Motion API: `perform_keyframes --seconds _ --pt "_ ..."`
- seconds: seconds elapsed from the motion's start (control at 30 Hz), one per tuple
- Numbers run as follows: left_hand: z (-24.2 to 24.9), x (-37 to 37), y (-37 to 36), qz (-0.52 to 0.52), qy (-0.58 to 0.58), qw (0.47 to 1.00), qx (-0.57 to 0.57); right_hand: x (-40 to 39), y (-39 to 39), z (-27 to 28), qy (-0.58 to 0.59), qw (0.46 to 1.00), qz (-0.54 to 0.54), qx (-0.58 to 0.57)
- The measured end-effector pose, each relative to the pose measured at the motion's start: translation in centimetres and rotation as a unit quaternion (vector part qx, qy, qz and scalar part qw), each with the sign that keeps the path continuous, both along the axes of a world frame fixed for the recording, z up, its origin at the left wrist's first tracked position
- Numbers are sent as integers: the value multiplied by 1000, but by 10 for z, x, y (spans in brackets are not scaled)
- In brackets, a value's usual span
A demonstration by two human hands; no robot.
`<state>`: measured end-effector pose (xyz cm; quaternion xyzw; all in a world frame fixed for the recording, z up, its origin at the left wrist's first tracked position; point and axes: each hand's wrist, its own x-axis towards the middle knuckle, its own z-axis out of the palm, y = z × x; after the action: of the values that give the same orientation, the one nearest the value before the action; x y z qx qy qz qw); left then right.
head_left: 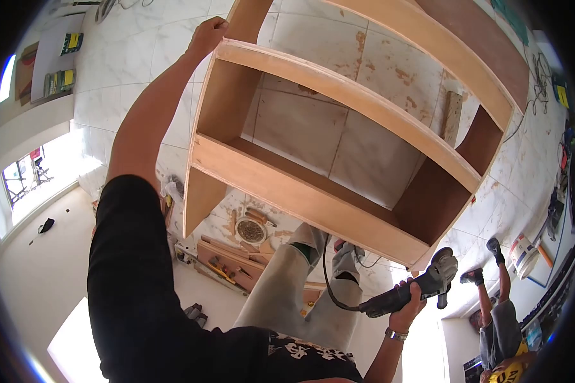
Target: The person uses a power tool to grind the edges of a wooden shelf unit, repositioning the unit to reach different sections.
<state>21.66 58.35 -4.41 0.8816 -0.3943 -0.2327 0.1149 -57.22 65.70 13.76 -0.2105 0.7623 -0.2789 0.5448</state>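
Observation:
A large open wooden cabinet frame (313, 185) stands tilted in view, with long boards and open compartments. At its upper left corner my left hand (209, 34) is closed on the edge of a board. Lower right, my right hand (410, 310) is wrapped round the dark body of an angle grinder (421, 288). The grinder's disc end points up and right, close to the frame's lower right corner but apart from it. Its cable loops left in front of my legs.
Another person (503, 322) is at the lower right. Near them stands a white bucket (524, 255). A round dish (251, 231), tools and wood pieces lie on the tiled floor by my legs. Inside the frame's outline, a wood block (452, 118) lies on the floor. Cables run at the right.

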Motion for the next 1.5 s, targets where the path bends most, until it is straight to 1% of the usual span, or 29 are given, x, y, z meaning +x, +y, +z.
perform_keyframes --seconds 0.03,0.07,0.13,0.17,0.2,0.23,0.27,0.37,0.43,0.47,0.57,0.67,0.77,0.83,0.87,0.97,1.0,1.03,1.1,1.13,1.17,1.2,1.23,1.27,1.3,1.33,1.37,1.43,1.5 --pt "3 2 -3 57 97 994 17 1 0 0 1 1000 2 -1" --pt "2 -2 -2 -2 -15 1000 26 2 -2 0 4 1000 4 -2" --pt "-15 -19 7 -114 -235 964 45 3 -4 0 0 1000 6 -2" --pt "-55 -12 12 -94 -149 968 177 2 -2 0 1 1000 0 0" --pt "-67 -51 35 -80 -159 984 5 4 -2 -4 -2 1000 -6 -1" --pt "-76 -92 57 -92 -170 968 -158 3 -4 -4 -4 1000 -10 -1" --pt "-21 -114 47 -114 -1 993 -35 10 -6 1 -15 999 -32 -10" --pt "30 -135 30 57 93 991 76 9 -9 9 -18 1000 -23 -5" --pt "-8 -104 28 19 -158 983 -96 2 -12 13 -11 1000 -9 -11" --pt "-16 -85 21 -7 -142 990 11 0 -13 13 -8 1000 -2 -14" --pt "-3 -94 4 -112 -142 972 150 -6 -16 12 6 1000 -10 -14" --pt "-19 -87 8 -146 -98 981 78 -8 -14 10 2 1000 -23 -15" --pt "-56 -34 24 -216 -60 974 33 -10 -11 9 -2 999 -38 3" --pt "12 -70 -12 -190 -127 933 278 -12 -9 13 -2 1000 -22 0" --pt "8 -75 -17 -179 -144 926 301 -16 -7 11 1 1000 -25 -1" --pt "-23 -138 -1 -197 -148 966 77 -21 -7 11 1 1000 -30 -7" --pt "-29 -168 0 -232 -173 957 26 -26 -7 7 4 1000 -23 3" --pt "-27 -190 0 -290 -198 933 -82 -33 -6 3 13 1000 -25 10" --pt "-26 -253 4 -288 -45 946 -140 -36 -5 4 15 999 -43 -24" --pt "-15 -289 7 -233 117 963 -69 -36 -6 6 19 998 -46 -46" --pt "5 -331 18 -294 178 939 -27 -34 -9 7 21 997 -35 -72" --pt "16 -385 36 -166 311 932 88 -35 -13 8 17 997 -16 -78" --pt "56 -428 41 -256 389 875 134 -36 -17 10 6 997 8 -82" --pt "70 -480 70 -239 452 856 74 -35 -23 13 -4 997 10 -74" --pt "62 -526 94 -269 515 811 69 -33 -30 15 -19 998 16 -64" --pt "85 -566 103 -285 543 782 111 -36 -34 10 -26 996 37 -72" --pt "95 -605 110 -277 607 739 94 -37 -37 6 -37 996 50 -70" --pt "127 -671 108 -57 802 594 12 -40 -45 -4 -60 993 81 -67" --pt "138 -703 98 -9 755 652 68 -46 -53 -17 -52 989 129 -46"
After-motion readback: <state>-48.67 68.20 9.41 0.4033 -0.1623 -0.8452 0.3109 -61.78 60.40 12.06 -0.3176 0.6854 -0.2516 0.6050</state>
